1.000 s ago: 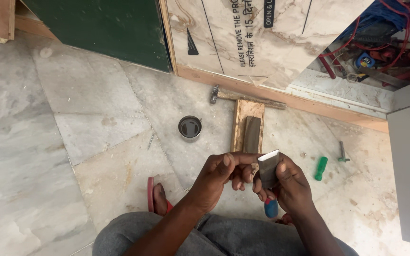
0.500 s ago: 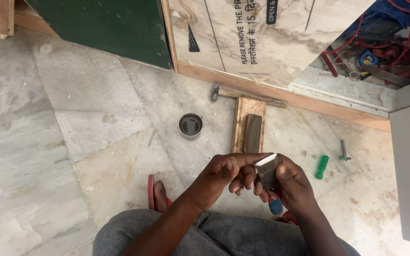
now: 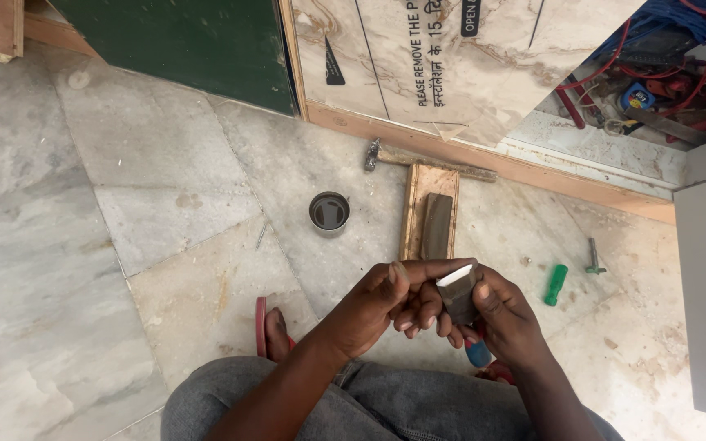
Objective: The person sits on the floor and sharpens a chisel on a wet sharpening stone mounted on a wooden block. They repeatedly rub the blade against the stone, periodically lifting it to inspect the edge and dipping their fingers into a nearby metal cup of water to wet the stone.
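Nearest the camera are the person's knees in grey trousers (image 3: 386,408), with 1 red sandal (image 3: 261,327) showing at the left foot. Above the lap, 2 hands meet: the left hand (image 3: 377,298) and the right hand (image 3: 504,314) both close on 1 flat grey metal blade with a pale bright edge (image 3: 458,290), held upright between them above the floor. The left fingers curl together with the thumb stretched along the top towards the blade's edge; the right fingers wrap the blade from behind with the thumb pressed on its face. Below the right hand 1 blue rounded handle end (image 3: 477,355) peeks out; whether it joins the blade I cannot tell. On the marble floor (image 3: 124,245) just right of the hands lie 1 green-handled screwdriver (image 3: 556,284) and, near it, 1 small grey metal bolt-like piece (image 3: 594,257). Farther out sits 1 wooden board carrying a dark oblong sharpening stone (image 3: 433,216), with 1 small round metal tin (image 3: 329,212) to its left and 1 wooden-handled hammer (image 3: 418,159) just beyond. Farthest stand 1 marble-patterned panel (image 3: 451,57) and 1 dark green panel (image 3: 189,41).
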